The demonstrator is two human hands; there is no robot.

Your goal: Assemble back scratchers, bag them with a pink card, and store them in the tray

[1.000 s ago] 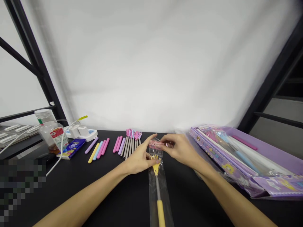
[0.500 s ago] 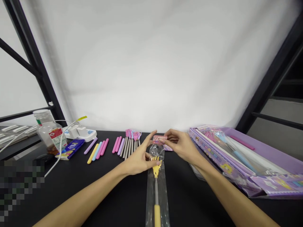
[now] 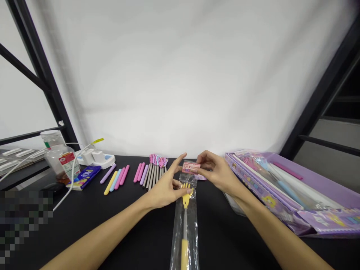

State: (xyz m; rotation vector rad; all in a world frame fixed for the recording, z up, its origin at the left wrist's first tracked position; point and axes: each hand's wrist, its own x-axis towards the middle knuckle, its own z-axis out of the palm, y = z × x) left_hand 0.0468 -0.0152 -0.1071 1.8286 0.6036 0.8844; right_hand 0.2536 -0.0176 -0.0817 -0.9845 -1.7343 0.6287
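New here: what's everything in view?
Bag: one, clear, centre
Claw tool: one, yellow, in bag
Card: one, pink, centre
Loose handles: eight, pink, purple, yellow, blue, left
Claw rods: several, grey, left of centre
Box: one, purple, right
Wrapped items: several, mixed, in box
Jar: one, clear, left
Packet: one, blue, beside jar
Power strip: one, white, left
Cables: several, white, left
Unclear object: one, black, left
Table: one, black, below
Wall: one, white, behind
Bars: several, black, sides
Left grip: one, bare, on bag
Right grip: one, bare, holding card
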